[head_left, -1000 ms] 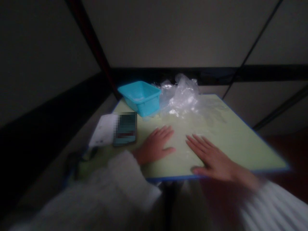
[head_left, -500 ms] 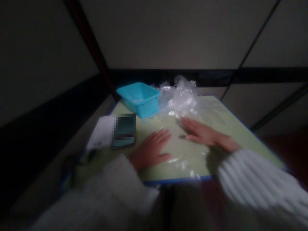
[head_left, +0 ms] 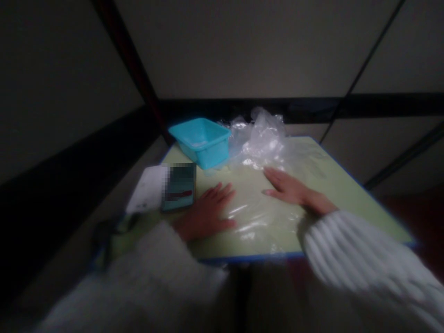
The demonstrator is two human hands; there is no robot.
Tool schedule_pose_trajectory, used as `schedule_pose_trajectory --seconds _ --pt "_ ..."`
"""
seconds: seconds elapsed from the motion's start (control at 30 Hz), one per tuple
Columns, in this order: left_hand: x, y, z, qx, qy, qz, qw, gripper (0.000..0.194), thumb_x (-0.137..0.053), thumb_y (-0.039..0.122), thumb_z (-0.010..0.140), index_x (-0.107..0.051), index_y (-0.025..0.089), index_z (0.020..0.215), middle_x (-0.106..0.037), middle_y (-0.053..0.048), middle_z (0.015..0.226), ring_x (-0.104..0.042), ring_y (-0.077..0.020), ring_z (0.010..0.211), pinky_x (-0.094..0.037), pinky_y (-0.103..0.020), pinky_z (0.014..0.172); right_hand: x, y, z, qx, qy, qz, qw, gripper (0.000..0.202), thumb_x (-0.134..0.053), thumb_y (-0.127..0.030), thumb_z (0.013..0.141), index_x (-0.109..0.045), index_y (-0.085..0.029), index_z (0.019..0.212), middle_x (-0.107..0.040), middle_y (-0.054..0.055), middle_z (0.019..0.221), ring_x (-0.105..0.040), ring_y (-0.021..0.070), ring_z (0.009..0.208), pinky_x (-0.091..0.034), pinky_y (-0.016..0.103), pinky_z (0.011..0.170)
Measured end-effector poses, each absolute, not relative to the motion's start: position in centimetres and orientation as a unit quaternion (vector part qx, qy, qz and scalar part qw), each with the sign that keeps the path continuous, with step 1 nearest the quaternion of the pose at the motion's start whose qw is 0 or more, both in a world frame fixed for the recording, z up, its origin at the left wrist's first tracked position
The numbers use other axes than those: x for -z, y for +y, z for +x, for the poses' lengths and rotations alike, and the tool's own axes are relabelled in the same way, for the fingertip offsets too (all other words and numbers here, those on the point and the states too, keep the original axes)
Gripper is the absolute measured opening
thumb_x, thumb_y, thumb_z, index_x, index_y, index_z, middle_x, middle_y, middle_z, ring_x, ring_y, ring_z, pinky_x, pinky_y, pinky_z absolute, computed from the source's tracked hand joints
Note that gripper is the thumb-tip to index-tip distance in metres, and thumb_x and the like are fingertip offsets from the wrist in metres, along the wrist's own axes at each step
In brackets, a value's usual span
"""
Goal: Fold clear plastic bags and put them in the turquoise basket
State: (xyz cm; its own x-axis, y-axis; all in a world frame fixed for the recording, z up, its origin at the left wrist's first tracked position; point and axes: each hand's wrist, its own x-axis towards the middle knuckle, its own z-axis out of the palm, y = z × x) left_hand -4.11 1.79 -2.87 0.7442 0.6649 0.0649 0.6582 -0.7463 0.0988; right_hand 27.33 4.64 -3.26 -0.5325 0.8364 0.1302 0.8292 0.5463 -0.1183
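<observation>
A clear plastic sheet or bag (head_left: 249,226) lies spread over the table in front of me, reaching the front edge. On its left part rests my left hand (head_left: 210,212), palm down with the fingers spread, holding nothing. My right hand (head_left: 287,186) lies flat on the right side of the plastic, fingers stretched out and thumb apart. Crumpled clear plastic (head_left: 265,136) is heaped at the back of the table, beyond my hands. Whether the heap and the flat plastic are one piece I cannot tell.
A turquoise plastic basket (head_left: 213,155) stands at the back left of the yellow-green table (head_left: 360,217), which has a blue edge. A dark, flat rectangular object (head_left: 178,187), partly blurred out, lies beside white paper (head_left: 145,189) on the left. Panelled walls close in behind.
My left hand has slid left over the plastic, toward the dark rectangular object. The right hand has barely shifted. More creases show in the plastic between them.
</observation>
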Motion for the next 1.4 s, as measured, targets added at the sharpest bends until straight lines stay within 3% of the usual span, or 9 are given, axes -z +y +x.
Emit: schedule_pose_trajectory --seconds 0.17,0.27,0.43,1.13,1.27,1.4 --pt "1.9 2.1 -2.2 -0.077 0.35 0.933 0.013 0.085 -0.044 0.066 0.085 -0.023 0.009 0.145 -0.018 -0.019 0.154 -0.011 -0.0315 0.144 -0.016 -0.047 0.115 3.6 4.9 27.3 -0.023 -0.878 -0.471 0.087 0.091 -0.02 -0.074 0.087 -0.029 -0.005 0.146 -0.028 0.018 0.15 -0.025 0.0298 0.139 -0.023 0.045 0.114" --pt "1.0 2.3 1.8 -0.115 0.301 0.947 0.013 0.076 -0.038 0.059 0.091 -0.024 0.006 0.143 -0.022 -0.019 0.153 -0.016 -0.0264 0.143 -0.017 -0.04 0.117 3.9 5.1 27.4 -0.022 -0.88 -0.467 0.09 0.09 -0.02 -0.073 0.087 -0.029 -0.005 0.146 -0.027 0.018 0.151 -0.025 0.0293 0.14 -0.023 0.044 0.114" --pt "2.1 3.3 7.1 -0.131 0.295 0.946 0.02 0.066 -0.033 0.047 0.096 -0.027 -0.003 0.139 -0.032 -0.024 0.148 -0.028 -0.0281 0.14 -0.023 -0.038 0.115 4.3 5.5 27.6 -0.02 -0.888 -0.449 0.096 0.089 -0.019 -0.072 0.088 -0.031 -0.004 0.145 -0.03 0.019 0.15 -0.026 0.0301 0.139 -0.025 0.047 0.113" --pt "4.0 4.6 -0.8 -0.105 0.329 0.938 0.016 0.063 -0.03 0.051 0.097 -0.025 0.009 0.144 -0.027 -0.017 0.152 -0.022 -0.024 0.142 -0.023 -0.039 0.114 3.6 4.9 27.6 -0.017 -0.876 -0.475 0.085 0.084 -0.023 -0.071 0.088 -0.028 -0.011 0.147 -0.029 0.015 0.15 -0.026 0.0297 0.139 -0.025 0.047 0.113" --pt "4.0 4.6 -1.4 -0.092 0.343 0.935 0.017 0.066 -0.032 0.053 0.095 -0.024 0.009 0.145 -0.026 -0.017 0.152 -0.022 -0.0247 0.142 -0.022 -0.039 0.115 3.6 5.0 27.9 -0.038 -0.873 -0.469 0.127 0.082 -0.026 -0.07 0.089 -0.021 -0.014 0.15 -0.026 0.014 0.152 -0.023 0.0302 0.14 -0.025 0.051 0.113" --pt "4.5 4.8 -1.6 -0.095 0.345 0.934 0.014 0.07 -0.033 0.056 0.094 -0.024 0.008 0.145 -0.024 -0.016 0.153 -0.02 -0.0243 0.143 -0.02 -0.038 0.116 2.1 3.9 28.3 -0.045 -0.849 -0.491 0.187 0.078 -0.023 -0.065 0.092 -0.005 -0.018 0.152 -0.013 0.011 0.155 -0.015 0.0293 0.142 -0.023 0.054 0.113"
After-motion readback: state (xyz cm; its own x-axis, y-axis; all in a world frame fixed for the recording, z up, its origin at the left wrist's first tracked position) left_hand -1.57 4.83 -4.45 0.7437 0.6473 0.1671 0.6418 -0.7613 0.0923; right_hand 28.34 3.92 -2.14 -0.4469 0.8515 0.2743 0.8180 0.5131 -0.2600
